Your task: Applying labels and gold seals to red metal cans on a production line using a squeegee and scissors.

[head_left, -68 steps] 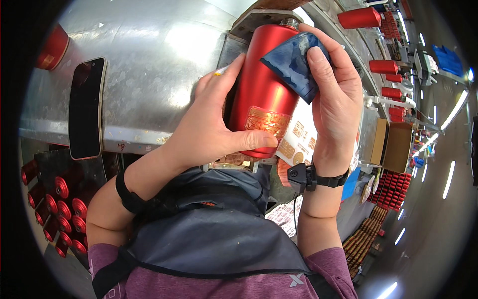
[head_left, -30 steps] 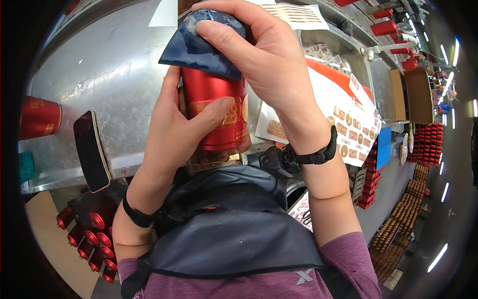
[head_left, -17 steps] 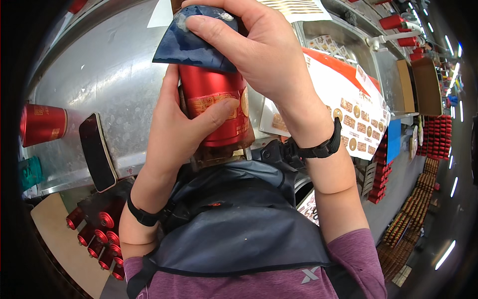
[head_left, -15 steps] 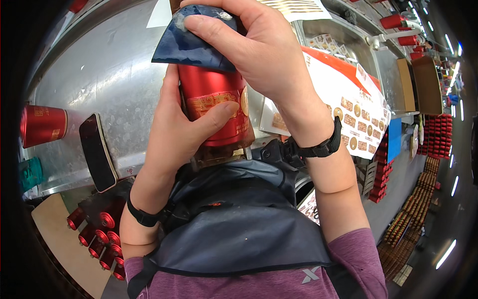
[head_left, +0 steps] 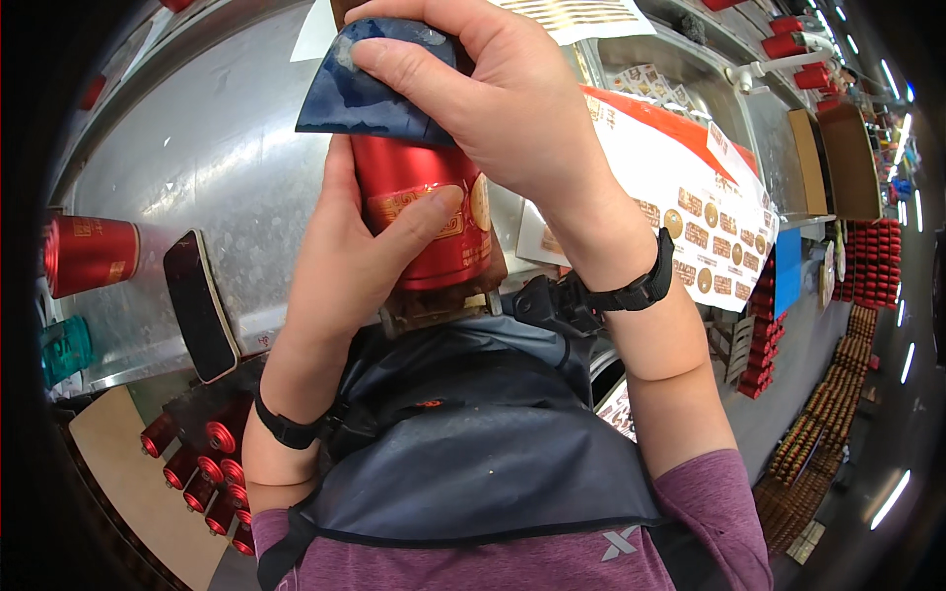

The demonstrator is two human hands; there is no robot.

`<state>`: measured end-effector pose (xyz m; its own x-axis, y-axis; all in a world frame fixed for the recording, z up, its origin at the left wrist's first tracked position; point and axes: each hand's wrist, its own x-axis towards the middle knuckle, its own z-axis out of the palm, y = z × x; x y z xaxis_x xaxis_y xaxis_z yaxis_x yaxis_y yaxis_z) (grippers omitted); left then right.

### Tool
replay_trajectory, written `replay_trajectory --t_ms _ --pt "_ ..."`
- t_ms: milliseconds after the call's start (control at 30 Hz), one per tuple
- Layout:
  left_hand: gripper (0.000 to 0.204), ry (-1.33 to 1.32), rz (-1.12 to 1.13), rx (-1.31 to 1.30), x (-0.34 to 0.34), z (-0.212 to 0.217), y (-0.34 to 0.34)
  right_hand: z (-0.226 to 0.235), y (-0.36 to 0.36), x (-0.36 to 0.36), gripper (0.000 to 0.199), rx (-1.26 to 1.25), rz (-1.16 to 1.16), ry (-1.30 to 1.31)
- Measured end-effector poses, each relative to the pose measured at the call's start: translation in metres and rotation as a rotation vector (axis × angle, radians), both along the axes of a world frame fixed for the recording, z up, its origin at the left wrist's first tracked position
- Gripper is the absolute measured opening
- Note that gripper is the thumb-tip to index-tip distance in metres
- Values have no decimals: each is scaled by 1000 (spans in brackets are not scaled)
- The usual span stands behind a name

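Observation:
A shiny red can (head_left: 434,264) with gold labels lies before my body, with its lower end in a brown holder (head_left: 443,310). My left hand (head_left: 345,231) is wrapped round the can's left side, its thumb lying over a gold label. My right hand (head_left: 517,113) grips a dark blue, worn flat scraper (head_left: 379,97), thumb on its face and fingers curled behind. The scraper covers the can's far end; whether its edge presses on the can I cannot tell.
On the metal bench (head_left: 227,128) at left are a phone (head_left: 200,305), another red can (head_left: 94,256) and a teal object (head_left: 67,350). Several red cans (head_left: 207,473) stand below. A label sheet (head_left: 690,187) lies at right, beneath a metal pipe (head_left: 778,69).
The scraper has shifted slightly down and left over the can. My left thumb has slid a little upward on the label.

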<state>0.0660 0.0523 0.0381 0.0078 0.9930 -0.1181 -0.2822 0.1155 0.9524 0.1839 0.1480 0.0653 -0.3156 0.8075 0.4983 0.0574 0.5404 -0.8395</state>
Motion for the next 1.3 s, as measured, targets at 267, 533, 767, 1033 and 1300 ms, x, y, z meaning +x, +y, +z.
replay_trajectory --t_ms 267,533,767,1033,1300 --pt "79 -2 -15 -11 2 3 1 0 1 0 28 47 -29 -64" --pt "81 35 -32 -25 0 1 -1 -1 0 0 28 68 -30 -50" --pt "76 -173 6 -21 0 -4 0 -2 0 -3 28 116 -46 -41" --pt "72 -106 2 -22 2 -3 0 1 -1 -2 27 26 -29 -22" --pt "76 -138 1 -3 -1 -6 0 -2 -1 -1 28 69 -45 1"
